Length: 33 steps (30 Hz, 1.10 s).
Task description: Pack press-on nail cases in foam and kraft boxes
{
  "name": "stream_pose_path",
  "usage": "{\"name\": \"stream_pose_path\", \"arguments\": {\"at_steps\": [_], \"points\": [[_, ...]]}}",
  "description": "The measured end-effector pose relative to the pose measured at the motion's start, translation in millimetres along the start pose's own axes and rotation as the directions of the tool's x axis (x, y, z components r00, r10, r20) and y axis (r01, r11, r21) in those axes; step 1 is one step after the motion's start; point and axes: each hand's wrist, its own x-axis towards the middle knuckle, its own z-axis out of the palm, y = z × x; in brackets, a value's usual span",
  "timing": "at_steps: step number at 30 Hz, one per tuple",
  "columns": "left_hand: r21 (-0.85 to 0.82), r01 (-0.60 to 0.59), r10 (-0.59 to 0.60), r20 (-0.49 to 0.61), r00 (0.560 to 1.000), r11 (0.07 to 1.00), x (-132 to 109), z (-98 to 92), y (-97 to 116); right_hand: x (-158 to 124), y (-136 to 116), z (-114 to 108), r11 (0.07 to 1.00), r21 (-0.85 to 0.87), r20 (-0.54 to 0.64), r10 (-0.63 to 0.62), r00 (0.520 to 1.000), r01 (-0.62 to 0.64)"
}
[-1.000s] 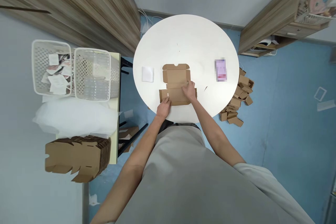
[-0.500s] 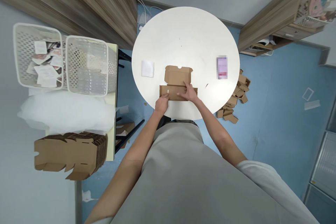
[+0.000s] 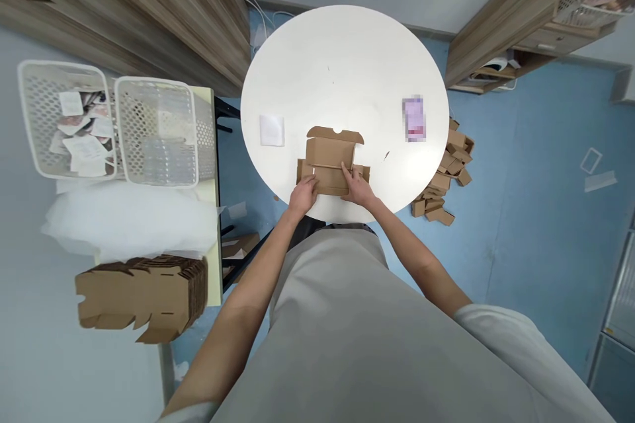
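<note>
A brown cardboard box, partly folded, lies near the front edge of the round white table. Its far panel tilts up and its notched lid flap points away from me. My left hand grips the box's near left corner, fingers curled over the edge. At the near right part, my right hand holds the cardboard, index finger stretched along the inner fold and thumb hidden or hard to make out. A white square packet lies left of the box.
A pixelated purple item lies at the table's right. On a side table at left are two white baskets, translucent wrap and a stack of flat cardboard boxes. Folded boxes are heaped on the floor at right.
The box's side panels have been raised and its far panel now stands more upright. My right hand has shifted slightly left, its fingers drawn closer together. The camera view has moved a little.
</note>
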Motion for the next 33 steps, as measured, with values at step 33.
{"name": "stream_pose_path", "arguments": {"at_steps": [33], "points": [[0.165,0.408,-0.397,-0.101,0.912,0.898,28,-8.9,36,7,-1,-14,0.984,0.178,-0.085,0.036,0.996,-0.02]]}}
